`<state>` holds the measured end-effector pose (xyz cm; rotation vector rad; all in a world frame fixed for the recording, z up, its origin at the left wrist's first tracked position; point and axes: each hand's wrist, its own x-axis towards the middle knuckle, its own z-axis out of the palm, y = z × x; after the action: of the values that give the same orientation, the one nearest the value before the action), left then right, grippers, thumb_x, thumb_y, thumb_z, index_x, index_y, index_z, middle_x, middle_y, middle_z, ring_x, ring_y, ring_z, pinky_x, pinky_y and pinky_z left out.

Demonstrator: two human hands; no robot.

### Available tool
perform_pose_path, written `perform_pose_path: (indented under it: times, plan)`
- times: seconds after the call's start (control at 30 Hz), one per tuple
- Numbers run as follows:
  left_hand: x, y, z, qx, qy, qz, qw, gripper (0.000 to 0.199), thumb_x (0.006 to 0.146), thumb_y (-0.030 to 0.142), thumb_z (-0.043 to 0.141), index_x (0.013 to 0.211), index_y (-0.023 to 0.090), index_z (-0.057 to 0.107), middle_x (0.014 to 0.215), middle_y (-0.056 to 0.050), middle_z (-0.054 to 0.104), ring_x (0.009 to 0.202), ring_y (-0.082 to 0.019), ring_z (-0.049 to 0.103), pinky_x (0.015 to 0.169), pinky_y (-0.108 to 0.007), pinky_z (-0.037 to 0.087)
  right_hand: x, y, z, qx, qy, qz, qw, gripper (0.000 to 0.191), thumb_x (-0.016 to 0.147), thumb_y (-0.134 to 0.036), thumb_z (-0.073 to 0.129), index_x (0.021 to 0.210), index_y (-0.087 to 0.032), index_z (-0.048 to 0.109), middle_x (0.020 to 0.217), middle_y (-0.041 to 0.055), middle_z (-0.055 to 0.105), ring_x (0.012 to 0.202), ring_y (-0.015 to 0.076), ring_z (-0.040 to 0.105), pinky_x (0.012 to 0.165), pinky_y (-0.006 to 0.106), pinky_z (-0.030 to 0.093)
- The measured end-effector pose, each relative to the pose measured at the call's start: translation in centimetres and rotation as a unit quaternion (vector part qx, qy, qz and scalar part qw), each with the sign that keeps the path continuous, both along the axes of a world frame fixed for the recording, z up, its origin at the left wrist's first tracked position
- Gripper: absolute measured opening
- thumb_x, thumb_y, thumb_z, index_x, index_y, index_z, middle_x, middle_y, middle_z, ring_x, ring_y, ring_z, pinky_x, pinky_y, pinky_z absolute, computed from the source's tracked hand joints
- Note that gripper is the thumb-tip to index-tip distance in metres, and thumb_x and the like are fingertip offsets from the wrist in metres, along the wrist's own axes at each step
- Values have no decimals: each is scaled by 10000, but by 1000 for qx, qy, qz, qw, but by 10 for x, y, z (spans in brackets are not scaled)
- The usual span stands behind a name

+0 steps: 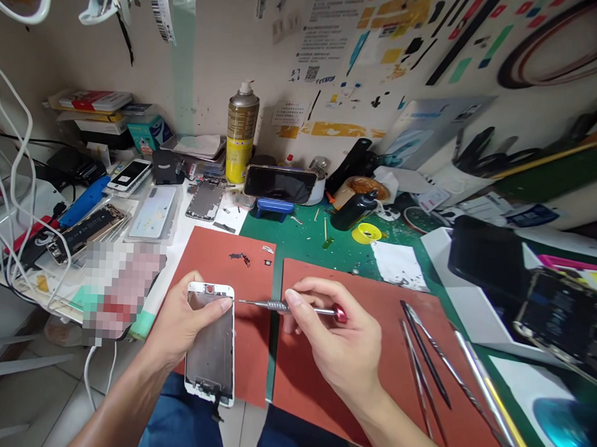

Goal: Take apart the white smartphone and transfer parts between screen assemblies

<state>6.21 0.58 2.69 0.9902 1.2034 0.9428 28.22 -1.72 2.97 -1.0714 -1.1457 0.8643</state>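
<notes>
A white-framed phone screen assembly [211, 359], its metal back plate facing up, is gripped by my left hand [186, 318]. The thumb presses near its upper right corner, and a flex cable [217, 406] dangles off the lower end. Between the thumb and fingers of my right hand [340, 332] lies a precision screwdriver [279, 306] with a red cap. Its tip points left, close to the screen's upper right edge; whether it touches cannot be made out. Small dark parts [240, 258] lie on the left red-brown mat [252, 341], beyond the screen.
Tweezers [421, 370] and other slim tools lie on the right mat [299, 397]. A propped phone [280, 184], a spray can [242, 134] and a black bottle [354, 210] stand at the back. At right is a white box [478, 319] with phone parts; left, several phones and cables.
</notes>
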Motion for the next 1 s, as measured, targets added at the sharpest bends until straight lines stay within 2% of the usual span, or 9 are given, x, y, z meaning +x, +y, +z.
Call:
perform_pose_path:
  times: [0.17, 0.43, 0.63, 0.7, 0.8, 0.9, 1.0]
  plan:
    - [2, -1, -1, -12, -16, 1, 1000, 550, 780, 417, 913, 779, 220, 399, 693, 71, 481, 609, -86, 438, 569, -198, 316, -2, -1, 2, -5, 2, -13, 1000, 132, 911, -305, 815, 948, -230, 713, 606, -22, 684, 460, 152, 639, 450, 263, 543]
    - [3, -1, 2, 17, 22, 11, 1000, 544, 765, 444, 908, 753, 216, 414, 695, 66, 457, 627, -98, 405, 591, -219, 299, -5, -2, -2, -31, 7, -34, 999, 136, 900, -280, 835, 935, -230, 713, 573, -39, 656, 427, 126, 599, 459, 245, 535]
    - [2, -2, 1, 5, 8, 7, 1000, 559, 767, 433, 916, 767, 217, 401, 690, 76, 446, 612, -83, 390, 575, -208, 286, -5, 0, 2, -51, 11, -35, 998, 185, 884, -339, 852, 911, -226, 709, 568, -30, 662, 425, 129, 600, 440, 233, 524]
    - [1, -2, 1, -6, -22, 9, 1000, 535, 773, 403, 917, 771, 213, 418, 701, 70, 478, 616, -81, 424, 580, -202, 314, -4, 1, 2, -69, 16, -24, 997, 206, 885, -368, 851, 926, -228, 705, 578, -23, 670, 438, 138, 615, 428, 232, 522]
    - [-2, -4, 2, -26, -85, 8, 996, 429, 792, 323, 899, 792, 205, 486, 754, 47, 569, 662, -98, 542, 645, -216, 420, 1, 4, -1, -90, 48, -14, 995, 229, 879, -389, 856, 949, -231, 706, 599, -11, 683, 454, 154, 625, 415, 248, 519]
    - [-5, -5, 3, -44, -140, 0, 989, 311, 783, 265, 893, 886, 199, 607, 852, 3, 682, 763, -153, 664, 739, -275, 522, 6, 8, -4, -99, 104, -27, 989, 265, 831, -398, 892, 948, -234, 719, 612, -3, 681, 473, 172, 626, 393, 261, 498]
    - [-8, -3, 2, -46, -157, 3, 986, 336, 763, 232, 912, 1021, 164, 708, 975, -66, 761, 878, -195, 721, 840, -313, 564, 9, 11, -6, -119, 144, -33, 982, 307, 770, -404, 933, 926, -235, 730, 614, 8, 681, 495, 184, 630, 397, 263, 489]
